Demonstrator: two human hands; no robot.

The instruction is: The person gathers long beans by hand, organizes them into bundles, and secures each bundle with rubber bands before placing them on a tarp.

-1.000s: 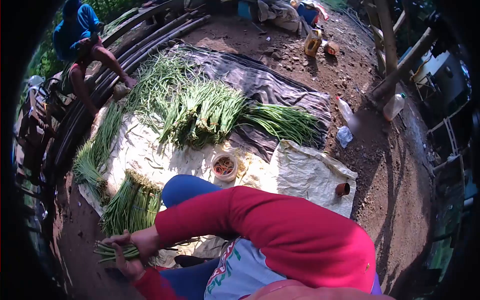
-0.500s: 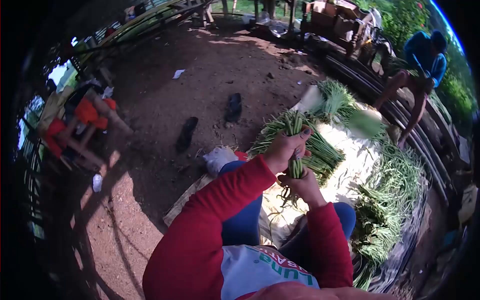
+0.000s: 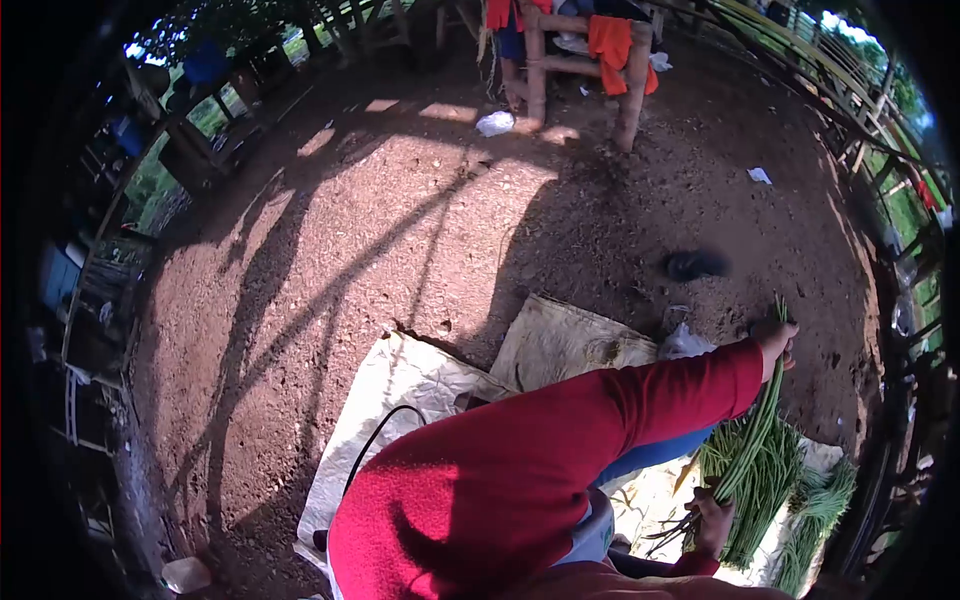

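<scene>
A long bunch of green string beans [image 3: 751, 437] is stretched between my two hands at the lower right. My left hand [image 3: 772, 343], in a red sleeve, is closed round its upper end, with the tips sticking out above the fist. Lower down, my right hand [image 3: 711, 522] grips the other end, its fingers partly hidden by the beans and shade. Beneath and beside the bunch, a pile of string beans [image 3: 768, 480] lies on a pale sheet [image 3: 640, 505]. Another heap of beans [image 3: 825, 505] is to the right of it.
Pale sacking [image 3: 565, 343] lies on the dirt floor, and a white sheet [image 3: 385, 385] carries a dark cord. A plastic bag [image 3: 685, 342] and a dark slipper [image 3: 697, 265] are beyond my left arm. A wooden frame [image 3: 585, 65] with orange cloth stands at the back.
My view has swung to the left, so the other person has left the picture. My hands have moved farther apart, and the beans now show at full length between them.
</scene>
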